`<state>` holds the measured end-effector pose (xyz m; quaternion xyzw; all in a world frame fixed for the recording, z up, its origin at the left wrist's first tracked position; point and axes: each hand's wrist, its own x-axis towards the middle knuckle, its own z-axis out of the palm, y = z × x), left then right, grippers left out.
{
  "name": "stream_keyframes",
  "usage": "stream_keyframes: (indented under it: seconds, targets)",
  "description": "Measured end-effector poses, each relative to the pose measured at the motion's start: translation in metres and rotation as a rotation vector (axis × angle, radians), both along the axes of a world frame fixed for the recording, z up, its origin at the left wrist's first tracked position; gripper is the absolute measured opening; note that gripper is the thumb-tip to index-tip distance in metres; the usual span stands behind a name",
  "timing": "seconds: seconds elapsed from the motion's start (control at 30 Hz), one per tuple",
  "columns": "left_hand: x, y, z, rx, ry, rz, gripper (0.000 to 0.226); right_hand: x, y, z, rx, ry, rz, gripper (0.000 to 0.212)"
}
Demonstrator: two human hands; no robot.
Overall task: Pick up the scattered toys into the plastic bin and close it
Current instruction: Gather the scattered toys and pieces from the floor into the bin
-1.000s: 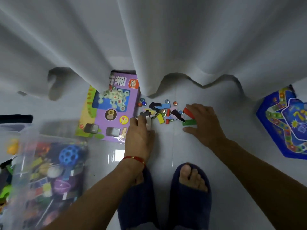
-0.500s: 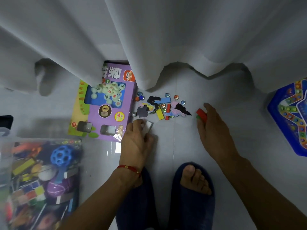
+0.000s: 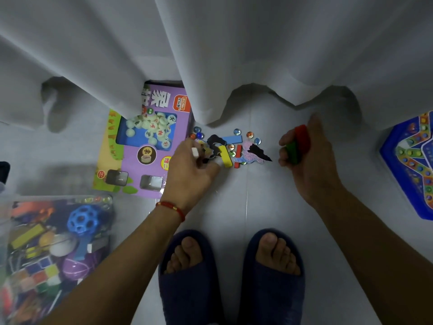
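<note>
A small pile of scattered toys [image 3: 230,148] lies on the pale floor just below the curtain: marbles, coloured blocks and flat puzzle pieces. My left hand [image 3: 191,167] is at the pile's left edge and pinches a small white piece [image 3: 195,152] with other bits. Right of the pile, my right hand [image 3: 309,160] is raised off the floor and grips a red block [image 3: 302,137] and a green block [image 3: 292,152]. The clear plastic bin [image 3: 46,252], full of toys, stands at the lower left.
A purple chess-set box [image 3: 145,146] lies left of the pile, partly under the white curtain [image 3: 210,55]. A blue game board [image 3: 412,160] sits at the right edge. My feet in dark slippers [image 3: 230,277] stand below the pile.
My right hand has lifted off the floor with the red and green blocks closed in its fingers. My left hand has moved up into the pile's left edge with the white piece.
</note>
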<state>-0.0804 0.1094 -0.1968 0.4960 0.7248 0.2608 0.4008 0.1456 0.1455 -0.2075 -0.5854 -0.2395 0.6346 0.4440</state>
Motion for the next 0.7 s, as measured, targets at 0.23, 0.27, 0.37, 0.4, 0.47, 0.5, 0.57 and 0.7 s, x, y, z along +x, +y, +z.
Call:
stream_keyframes:
  seconds: [0.23, 0.27, 0.37, 0.4, 0.47, 0.5, 0.57, 0.7]
  targets:
    - [-0.002, 0.016, -0.021, 0.262, 0.568, -0.432, 0.023, -0.008, 0.000, -0.021, 0.326, -1.206, 0.470, 0.034]
    - [-0.002, 0.017, -0.022, 0.269, 0.585, -0.435, 0.023, -0.006, -0.002, -0.021, 0.384, -1.325, 0.581, 0.030]
    - [-0.004, 0.019, -0.022, 0.301, 0.594, -0.441, 0.020, -0.006, -0.008, -0.020, 0.426, -1.357, 0.805, 0.040]
    - [-0.005, 0.020, -0.022, 0.302, 0.593, -0.449, 0.018, -0.007, -0.009, -0.020, 0.410, -1.355, 0.853, 0.049]
    - [-0.005, 0.020, -0.021, 0.299, 0.588, -0.463, 0.016, -0.010, -0.011, -0.024, 0.406, -1.418, 0.937, 0.061]
    - [-0.005, 0.021, -0.021, 0.301, 0.583, -0.459, 0.014, -0.012, -0.011, -0.026, 0.420, -1.444, 0.959, 0.064]
    - [-0.006, 0.021, -0.020, 0.305, 0.574, -0.429, 0.010, -0.014, -0.011, -0.033, 0.443, -1.471, 0.980, 0.064]
    - [-0.008, 0.028, -0.016, 0.330, 0.588, -0.315, 0.004, -0.018, -0.012, -0.041, 0.493, -1.541, 1.001, 0.061]
